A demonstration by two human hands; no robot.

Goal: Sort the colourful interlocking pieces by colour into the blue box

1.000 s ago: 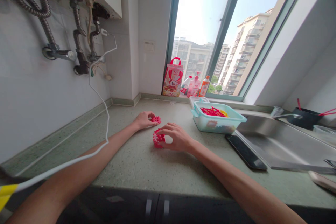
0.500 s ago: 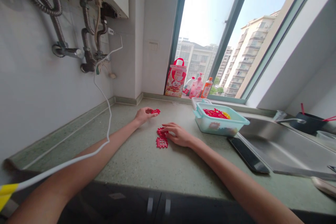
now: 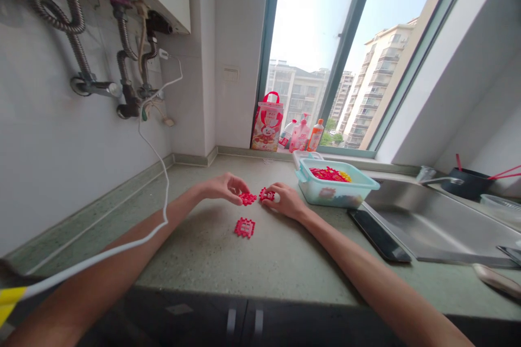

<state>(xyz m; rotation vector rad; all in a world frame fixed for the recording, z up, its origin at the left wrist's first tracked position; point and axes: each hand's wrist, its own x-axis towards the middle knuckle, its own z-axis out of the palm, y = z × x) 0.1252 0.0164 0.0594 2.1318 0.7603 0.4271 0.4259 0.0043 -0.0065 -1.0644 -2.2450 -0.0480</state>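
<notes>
Between thumb and fingers, my left hand (image 3: 226, 187) grips a red notched building tile (image 3: 248, 199) just above the counter. My right hand (image 3: 285, 199) pinches a second red notched tile (image 3: 266, 194), its edge a small gap away from the first. Closer to me, a third red tile (image 3: 245, 227) with a window-like grid in its middle lies flat on the counter. To the right of my right hand stands a pale turquoise plastic tub (image 3: 340, 197), heaped with red and some yellow tiles (image 3: 330, 174).
A black phone (image 3: 379, 236) lies between the tub and the steel sink (image 3: 431, 222). A white cable (image 3: 165, 195) hangs across my left forearm. Bottles (image 3: 300, 134) and a red-handled bag (image 3: 267, 126) stand by the window. Pipes (image 3: 83, 54) run along the left wall.
My left hand has come right and nearer with its tile. My right hand has lifted the upper tile away from the grid tile and shifted it right. The view has turned slightly.
</notes>
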